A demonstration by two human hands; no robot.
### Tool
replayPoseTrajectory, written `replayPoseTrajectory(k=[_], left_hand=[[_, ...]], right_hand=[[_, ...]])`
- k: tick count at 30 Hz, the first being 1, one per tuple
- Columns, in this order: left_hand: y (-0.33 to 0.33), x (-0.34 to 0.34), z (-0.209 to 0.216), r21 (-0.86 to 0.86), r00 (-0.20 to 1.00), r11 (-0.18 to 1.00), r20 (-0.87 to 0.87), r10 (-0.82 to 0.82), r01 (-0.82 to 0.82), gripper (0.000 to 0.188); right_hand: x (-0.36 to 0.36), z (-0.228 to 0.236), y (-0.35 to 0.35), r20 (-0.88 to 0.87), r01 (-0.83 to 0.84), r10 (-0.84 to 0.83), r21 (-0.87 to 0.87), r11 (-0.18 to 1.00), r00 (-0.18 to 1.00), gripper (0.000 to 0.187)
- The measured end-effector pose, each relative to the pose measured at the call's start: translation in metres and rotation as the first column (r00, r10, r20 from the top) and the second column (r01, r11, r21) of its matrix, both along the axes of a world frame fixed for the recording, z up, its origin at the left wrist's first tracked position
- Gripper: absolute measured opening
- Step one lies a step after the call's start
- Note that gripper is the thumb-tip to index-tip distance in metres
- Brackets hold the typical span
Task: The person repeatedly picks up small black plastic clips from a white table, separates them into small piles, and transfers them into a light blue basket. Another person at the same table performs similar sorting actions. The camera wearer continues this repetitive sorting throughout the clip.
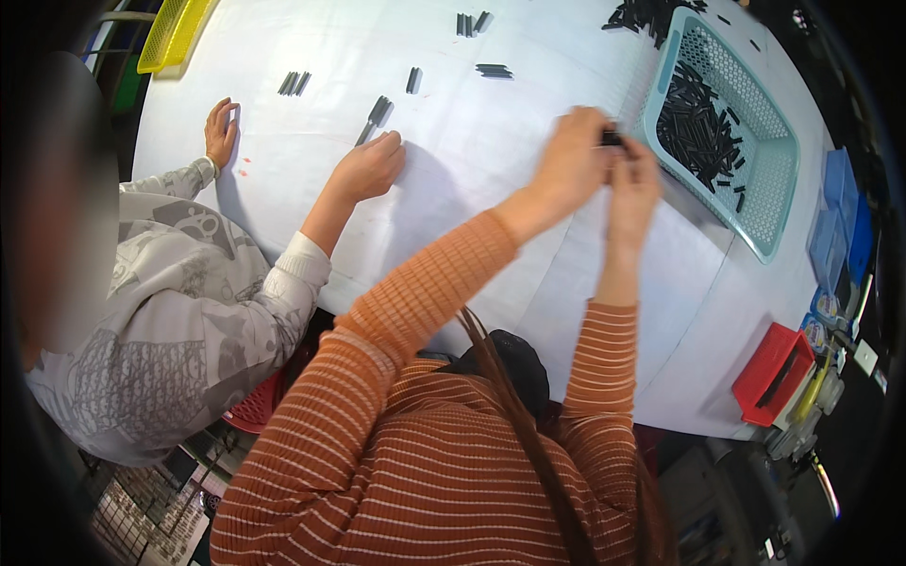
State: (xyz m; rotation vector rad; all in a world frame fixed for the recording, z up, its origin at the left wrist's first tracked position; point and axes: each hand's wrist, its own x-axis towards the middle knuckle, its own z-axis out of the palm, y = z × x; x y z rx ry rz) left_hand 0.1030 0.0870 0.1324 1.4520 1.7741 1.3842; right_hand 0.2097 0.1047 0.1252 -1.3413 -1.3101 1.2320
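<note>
Fingertips of the left hand (570,158) and the right hand (634,184) come together over the desk (557,274), closed about some small black pieces (612,138); motion blur hides how many there are and exactly how each finger bears on them. Just beside the right hand stands a pale blue-green basket (769,165) with perforated walls, holding a heap of short black tubes (694,132). Beyond its far end, a loose dark pile (651,17) lies on the white surface. Farther left are several small rows of dark sticks (494,71), set well apart from one another. A co-worker's right hand (370,168), fingers curled, is just beside a dark bundle (379,110), while that person's left hand (221,134) rests near the desk's left edge. Outermost are a yellow basket (170,33) at upper left, blue containers (830,241) at the right edge and a red bin (760,373) at lower right.
</note>
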Motion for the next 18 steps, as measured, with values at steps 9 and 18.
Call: replayPoseTrajectory(k=[9,18], left_hand=[[0.086,0.053,0.043,0.224,0.988,0.966,0.050,-0.148,0.133,0.043],[0.023,-0.090,-0.074,-0.169,0.726,0.985,-0.676,-0.131,0.020,0.042]], right_hand=[[0.101,0.035,0.132,0.537,0.090,-0.239,0.288,0.953,0.809,0.038],[-0.070,0.010,0.132,0.462,-0.260,-0.084,0.631,0.731,0.883,0.039]])
